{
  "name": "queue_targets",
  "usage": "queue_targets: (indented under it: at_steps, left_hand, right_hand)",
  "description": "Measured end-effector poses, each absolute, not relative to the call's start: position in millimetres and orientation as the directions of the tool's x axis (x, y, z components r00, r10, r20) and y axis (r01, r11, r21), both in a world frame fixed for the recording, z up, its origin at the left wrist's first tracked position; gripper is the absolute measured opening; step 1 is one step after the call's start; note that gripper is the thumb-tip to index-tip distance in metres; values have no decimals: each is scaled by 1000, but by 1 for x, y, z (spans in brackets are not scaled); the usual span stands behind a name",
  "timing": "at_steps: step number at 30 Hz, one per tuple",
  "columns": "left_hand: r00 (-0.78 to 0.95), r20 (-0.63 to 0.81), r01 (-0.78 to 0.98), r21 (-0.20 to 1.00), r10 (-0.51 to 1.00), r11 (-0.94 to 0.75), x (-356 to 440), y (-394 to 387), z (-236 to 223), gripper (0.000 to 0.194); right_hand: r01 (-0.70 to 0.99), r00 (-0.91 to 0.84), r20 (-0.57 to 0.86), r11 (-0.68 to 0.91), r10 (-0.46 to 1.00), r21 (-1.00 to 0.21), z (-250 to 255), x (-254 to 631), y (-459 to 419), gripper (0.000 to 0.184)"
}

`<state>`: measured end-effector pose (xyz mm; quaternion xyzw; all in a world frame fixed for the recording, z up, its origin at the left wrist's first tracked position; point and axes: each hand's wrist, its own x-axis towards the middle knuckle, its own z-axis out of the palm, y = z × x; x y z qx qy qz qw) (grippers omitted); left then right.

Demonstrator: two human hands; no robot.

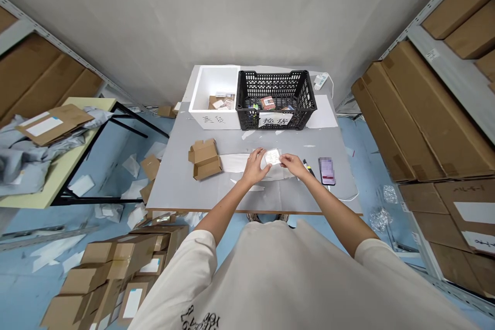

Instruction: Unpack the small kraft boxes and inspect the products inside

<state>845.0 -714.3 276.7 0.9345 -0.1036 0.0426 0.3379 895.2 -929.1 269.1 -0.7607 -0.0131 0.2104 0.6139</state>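
A small white packet (pixel 273 157) with faint printed lines is held between my two hands above the grey table. At its left edge, my left hand (pixel 253 167) grips it, thumb below and fingers above. The right edge is pinched between the thumb and fingers of my right hand (pixel 293 164). White paper (pixel 236 163) lies flat beneath and to the left of my hands. An opened small cardboard box (pixel 204 160) sits left of the paper. Just right of my right hand are a black and yellow marker-like item (pixel 308 167) and a phone (pixel 327 170) with a lit screen.
At the table's back stand a white bin (pixel 215 119) and a black plastic crate (pixel 277 82), both holding small packages. A charger (pixel 320 81) lies behind. Cardboard boxes (pixel 421 108) stack right; cartons (pixel 116 260) crowd the lower left floor. A side table (pixel 83 149) carries grey parcels.
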Motion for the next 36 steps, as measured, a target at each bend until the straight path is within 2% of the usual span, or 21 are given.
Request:
queue_targets:
  at_steps: [2, 5, 7, 9, 12, 14, 16, 19, 25, 30, 36]
  left_hand:
    - [957, 166, -290, 555, -237, -779, 843, -714, 280, 60]
    - [940, 183, -340, 522, -287, -782, 844, -715, 282, 45]
    - [950, 202, -312, 566, -238, -763, 846, -716, 279, 35]
    - [971, 193, -236, 661, -142, -712, 849, -718, 274, 29]
    - [997, 70, -43, 845, 31, -532, 856, -721, 266, 29]
    - [993, -40, 78, 922, 108, -379, 859, -723, 261, 33]
    - [986, -111, 143, 950, 126, -276, 861, -723, 258, 36]
    - [984, -136, 160, 957, 113, -240, 861, -723, 256, 37]
    - [971, -19, 94, 946, 239, -310, 849, -732, 264, 26]
    - [994, -23, 45, 976, 104, -215, 841, -747, 274, 23]
    - [980, -104, 120, 989, 167, -88, 850, -751, 270, 32]
  right_hand:
    - [-324, 905, -357, -168, 234, -931, 270, 896, -927, 33]
    - [-420, 886, -429, -87, 177, -903, 275, 896, -924, 35]
    - [-447, 878, -447, -43, 170, -894, 280, 896, -923, 37]
    - [-430, 886, -428, -27, 177, -902, 283, 895, -923, 34]
    - [-359, 917, -368, -87, 156, -929, 284, 893, -924, 30]
    - [-321, 929, -340, -139, 146, -937, 283, 892, -925, 32]
    - [-309, 927, -335, -161, 167, -937, 281, 890, -926, 34]
    - [-315, 918, -343, -159, 200, -936, 276, 888, -925, 34]
    - [-329, 932, -340, -103, 123, -939, 266, 885, -923, 35]
    - [-204, 969, -223, -159, 109, -966, 269, 881, -914, 33]
    - [49, 980, -5, -264, 201, -963, 286, 874, -903, 29]
